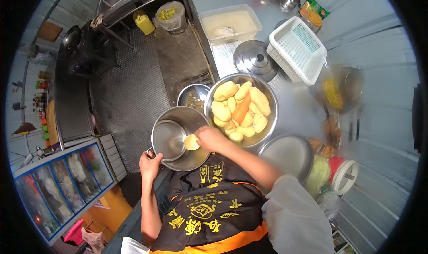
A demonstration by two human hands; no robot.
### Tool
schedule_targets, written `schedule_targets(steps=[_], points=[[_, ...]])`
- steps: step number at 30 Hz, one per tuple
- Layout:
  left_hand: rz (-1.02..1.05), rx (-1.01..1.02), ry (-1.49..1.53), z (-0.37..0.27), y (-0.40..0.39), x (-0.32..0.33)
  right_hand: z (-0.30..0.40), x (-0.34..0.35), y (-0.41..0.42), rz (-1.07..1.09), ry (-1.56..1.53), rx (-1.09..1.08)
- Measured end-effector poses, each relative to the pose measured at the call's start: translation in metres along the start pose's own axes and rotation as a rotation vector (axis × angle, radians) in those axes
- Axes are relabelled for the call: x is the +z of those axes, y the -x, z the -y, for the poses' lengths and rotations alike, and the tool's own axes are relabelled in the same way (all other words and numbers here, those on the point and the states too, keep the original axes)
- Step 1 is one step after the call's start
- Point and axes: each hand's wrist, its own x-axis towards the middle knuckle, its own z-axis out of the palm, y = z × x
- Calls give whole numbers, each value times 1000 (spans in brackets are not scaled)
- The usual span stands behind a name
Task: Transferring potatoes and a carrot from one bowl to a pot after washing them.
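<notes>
My left hand (151, 163) grips the handle of a deep metal pot (175, 153), which tilts against my apron. Inside the pot's mouth, at its right side, my right hand (209, 138) holds a pale yellow piece (192, 142), which looks like peeled potato. Just beyond that hand stands a round metal basin (275, 120) full of peeled potatoes (221, 111) with a peeled carrot (241, 109) on top. Part of a smaller metal bowl (194, 95) with scraps in it shows behind the pot.
A metal lid (255, 58), white plastic baskets (297, 50) and a clear plastic tub (230, 20) stand past the basin. Right of me are a large round pan (287, 157) and a cabbage (317, 175). A glass-fronted cooler (65, 187) is at lower left.
</notes>
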Motion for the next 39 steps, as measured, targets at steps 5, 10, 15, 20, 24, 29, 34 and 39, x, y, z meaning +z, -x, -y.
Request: schedule_targets(steps=[5, 10, 15, 20, 24, 29, 34, 39], points=[[-52, -83, -7, 39, 4, -28, -98, -63, 26, -677, 157, 364], [-30, 4, -89, 53, -6, -23, -207, -69, 61, -302, 309, 569], [-19, -56, -63, 42, 8, -18, -168, -100, 70, -230, 263, 640], [-11, -41, -99, 39, 6, -17, -104, -89, 90, -355, -380, 376], [66, 7, -92, 11, 3, -1, -6, -46, 45, -109, -362, 111], [82, 21, 44, 26, 0, 18, -4, 44, -58, 53, -255, 378], [-9, -26, -71, 38, 10, 12, 12, -35, -16, -303, -394, 348], [26, -42, -6, 41, 0, 7, -124, -75, -25, -539, 261, 384]])
